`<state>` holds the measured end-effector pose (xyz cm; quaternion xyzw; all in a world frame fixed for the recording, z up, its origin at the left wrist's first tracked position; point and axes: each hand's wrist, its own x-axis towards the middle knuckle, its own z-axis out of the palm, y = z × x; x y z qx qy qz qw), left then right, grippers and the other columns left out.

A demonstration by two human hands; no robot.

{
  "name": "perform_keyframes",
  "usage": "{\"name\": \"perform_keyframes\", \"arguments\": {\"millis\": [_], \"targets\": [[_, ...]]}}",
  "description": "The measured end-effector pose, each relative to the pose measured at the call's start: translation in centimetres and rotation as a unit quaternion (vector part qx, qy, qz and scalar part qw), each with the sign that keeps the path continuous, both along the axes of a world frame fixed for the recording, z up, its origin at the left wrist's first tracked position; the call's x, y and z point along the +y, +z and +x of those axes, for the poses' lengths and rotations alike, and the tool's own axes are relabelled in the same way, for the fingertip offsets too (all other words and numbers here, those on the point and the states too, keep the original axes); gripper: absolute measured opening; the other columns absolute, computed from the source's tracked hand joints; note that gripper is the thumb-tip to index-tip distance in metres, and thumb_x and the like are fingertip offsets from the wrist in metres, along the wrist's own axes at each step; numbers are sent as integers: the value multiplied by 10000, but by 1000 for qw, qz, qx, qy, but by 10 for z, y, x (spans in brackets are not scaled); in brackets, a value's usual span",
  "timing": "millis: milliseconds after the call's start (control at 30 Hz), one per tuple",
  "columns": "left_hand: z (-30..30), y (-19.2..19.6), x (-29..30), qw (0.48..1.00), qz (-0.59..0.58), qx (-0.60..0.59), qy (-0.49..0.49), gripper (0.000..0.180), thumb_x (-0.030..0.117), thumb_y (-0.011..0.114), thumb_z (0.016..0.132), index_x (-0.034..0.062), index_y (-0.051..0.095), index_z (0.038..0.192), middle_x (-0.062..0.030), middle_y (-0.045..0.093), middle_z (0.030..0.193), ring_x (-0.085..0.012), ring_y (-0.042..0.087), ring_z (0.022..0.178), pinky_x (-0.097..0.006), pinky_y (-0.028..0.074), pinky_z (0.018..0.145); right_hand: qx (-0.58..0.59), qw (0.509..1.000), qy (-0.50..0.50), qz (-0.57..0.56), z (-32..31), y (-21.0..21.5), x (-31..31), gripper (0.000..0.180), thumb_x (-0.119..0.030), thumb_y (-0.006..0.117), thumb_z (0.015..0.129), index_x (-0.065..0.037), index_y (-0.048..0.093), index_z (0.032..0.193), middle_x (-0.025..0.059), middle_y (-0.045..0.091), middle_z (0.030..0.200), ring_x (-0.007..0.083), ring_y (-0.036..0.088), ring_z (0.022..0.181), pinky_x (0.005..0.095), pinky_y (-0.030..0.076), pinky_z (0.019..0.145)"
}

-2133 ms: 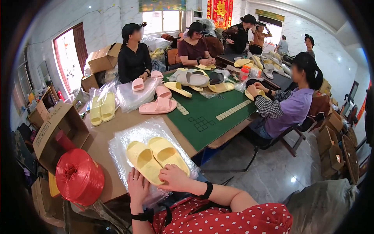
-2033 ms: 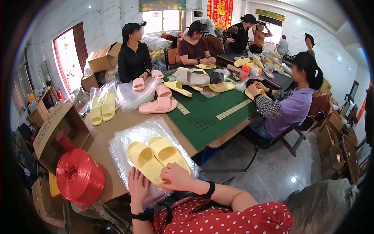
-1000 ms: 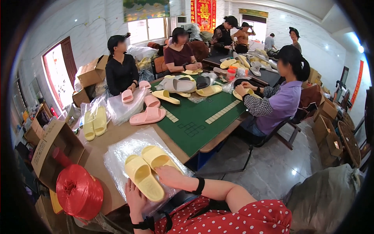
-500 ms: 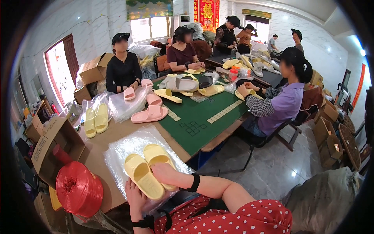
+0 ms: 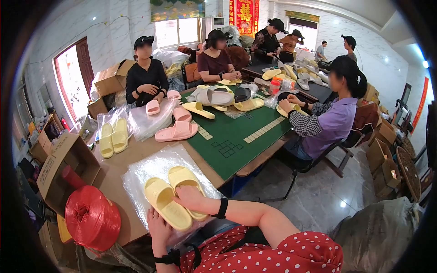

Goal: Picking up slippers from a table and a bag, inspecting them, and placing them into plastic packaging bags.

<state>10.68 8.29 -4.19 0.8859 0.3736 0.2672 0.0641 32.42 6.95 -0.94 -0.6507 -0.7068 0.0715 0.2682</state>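
Resting on a sheet of clear plastic bags (image 5: 150, 170) at the near edge of the table (image 5: 136, 152), your pair of yellow slippers (image 5: 175, 195) lay side by side, soles down. Left of them an open cardboard box (image 5: 59, 166) stood tipped on its side; what it held could not be made out. Just in front of it sat a big red spool of plastic twine (image 5: 91, 218).

Your right hand (image 5: 193, 198) reached in across your body, palm down, fingers curled over the heel of the right-hand slipper and pressing on it. Your left hand (image 5: 158, 227) came up from below with the fingers fairly flat, touching the heel of the left-hand slipper at the edge of the plastic; neither hand had lifted anything.

The slippers looked soft, thick and smooth, with rounded toes and broad straps. Farther up the table another yellow pair (image 5: 113, 136) sat inside a clear bag, and pink slippers (image 5: 176, 131) lay loose beside the green felt mat (image 5: 236, 136).
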Motion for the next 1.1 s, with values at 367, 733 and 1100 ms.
{"name": "perform_keyframes", "arguments": {"millis": [367, 733, 1100], "targets": [[4, 5, -1, 1000, -1, -11, 2, 480, 270, 577, 873, 49, 615, 1297, -186, 545, 1407, -419, 407, 1372, -549, 271, 1166, 33, 992, -65, 100, -5, -17, 4, 392, -383, 573, 941, -13, 628, 824, 192, 674, 759, 373, 673, 690, 494, 530, 635], [-1, 5, -9, 999, -14, -18, 24, 465, 275, 670, 862, 91, 637, 1289, -175, 543, 1422, -409, 411, 1379, -531, 278, 1161, 50, 984, -155, 67, 35, -11, -6, 391, -387, 580, 939, -33, 646, 788, 203, 671, 724, 397, 672, 679, 504, 530, 628], [-2, -12, 15, 1000, -21, -3, -14, 455, 321, 640, 864, 114, 655, 1269, -137, 566, 1410, -382, 448, 1351, -501, 303, 1161, 56, 993, -60, 87, -8, 11, -27, 392, -359, 589, 952, -8, 603, 778, 213, 641, 676, 400, 649, 645, 497, 509, 600]]}}
